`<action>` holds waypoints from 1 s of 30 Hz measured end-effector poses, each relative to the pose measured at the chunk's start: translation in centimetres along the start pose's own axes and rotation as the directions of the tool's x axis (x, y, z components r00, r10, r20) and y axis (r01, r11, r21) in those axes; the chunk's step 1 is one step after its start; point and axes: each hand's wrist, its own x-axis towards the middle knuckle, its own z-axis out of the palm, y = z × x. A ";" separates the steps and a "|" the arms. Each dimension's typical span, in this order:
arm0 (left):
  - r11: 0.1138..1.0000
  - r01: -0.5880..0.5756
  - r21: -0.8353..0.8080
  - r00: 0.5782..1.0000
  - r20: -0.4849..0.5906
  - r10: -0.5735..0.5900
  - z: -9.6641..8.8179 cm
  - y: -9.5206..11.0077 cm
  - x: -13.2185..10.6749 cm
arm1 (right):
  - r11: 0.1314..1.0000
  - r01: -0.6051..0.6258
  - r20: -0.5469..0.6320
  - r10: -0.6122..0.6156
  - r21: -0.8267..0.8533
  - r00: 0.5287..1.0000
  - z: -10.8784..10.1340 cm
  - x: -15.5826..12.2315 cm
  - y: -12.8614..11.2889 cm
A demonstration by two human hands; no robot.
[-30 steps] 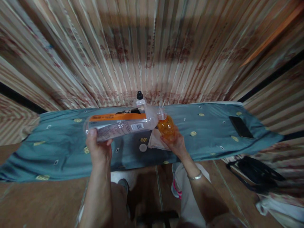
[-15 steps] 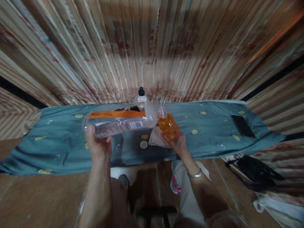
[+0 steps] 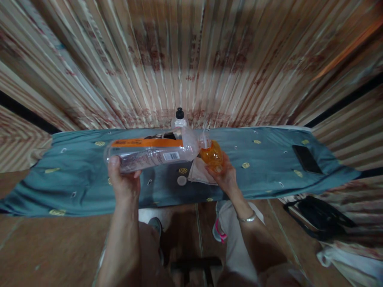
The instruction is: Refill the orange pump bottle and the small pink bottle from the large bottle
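A large clear plastic bottle (image 3: 149, 153) with an orange-and-black label and a barcode lies nearly level in the air. My left hand (image 3: 124, 175) is closed round its base end. Its other end points right, close to the mouth of a smaller bottle (image 3: 212, 156) with orange contents. That smaller bottle leans with its mouth to the upper left, and my right hand (image 3: 224, 172) is wrapped round its lower part. Whether the two mouths touch I cannot tell. Below them a small round white cap (image 3: 181, 180) and a pale folded cloth (image 3: 201, 172) lie on the table.
A clear bottle with a black cap (image 3: 179, 115) stands behind the big bottle. A dark phone (image 3: 306, 159) lies at the right on the teal tablecloth (image 3: 263, 175). Striped curtains (image 3: 191, 59) hang behind the table. A black bag (image 3: 324, 217) is low at the right.
Both hands and the two bottles hold almost the same pose. The view has shifted slightly; nothing has been picked up or let go.
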 end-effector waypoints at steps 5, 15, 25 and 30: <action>0.999 -0.015 0.029 1.000 -0.008 0.016 -0.2 0.0 0.0 | 1.000 0.005 0.024 -0.005 0.015 1.000 0.1 0.1 -0.3; 1.000 -0.020 -0.009 0.999 -0.047 0.019 -0.1 0.1 0.3 | 0.998 0.011 0.054 -0.007 -0.066 0.999 -0.2 -0.1 -0.1; 0.998 -0.065 0.019 0.997 -0.048 0.066 -0.5 0.2 0.6 | 0.994 0.018 0.045 -0.014 -0.105 0.999 0.1 -0.3 0.0; 0.996 -0.085 0.037 0.994 -0.066 0.087 -1.0 0.1 0.9 | 0.995 0.027 0.031 -0.024 -0.099 0.999 0.3 -0.4 -0.1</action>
